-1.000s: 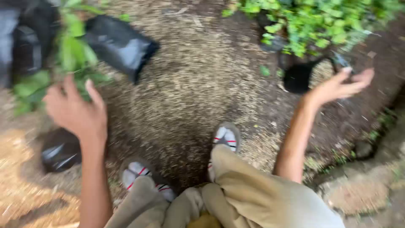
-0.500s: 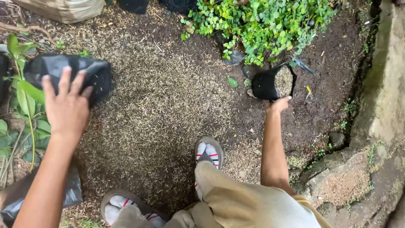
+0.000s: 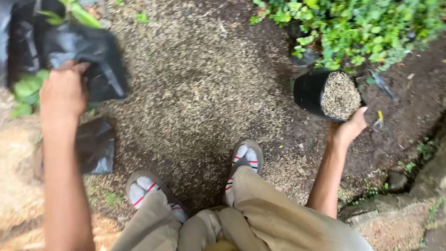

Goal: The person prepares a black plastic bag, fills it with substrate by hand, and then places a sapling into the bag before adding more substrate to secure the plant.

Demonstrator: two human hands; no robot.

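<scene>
I am crouched over ground covered in dry husk. My left hand (image 3: 62, 93) is closed on the edge of a black plastic nursery bag (image 3: 90, 60) holding a green-leaved plant, at the upper left. My right hand (image 3: 350, 128) reaches to the right and grips the lower rim of a black plastic pot bag (image 3: 309, 90) filled with husk, tilted so its open top faces me. My two sandalled feet (image 3: 244, 160) are at the bottom centre.
A second black bag (image 3: 95, 146) lies on the ground below my left hand. Leafy green plants (image 3: 362, 28) grow at the upper right. Bare dark soil (image 3: 409, 107) and a stone edge (image 3: 409, 204) run along the right side.
My left hand went from spread open above the black bag to closed on its edge. My right hand took hold of the husk-filled pot and tilted it toward me.
</scene>
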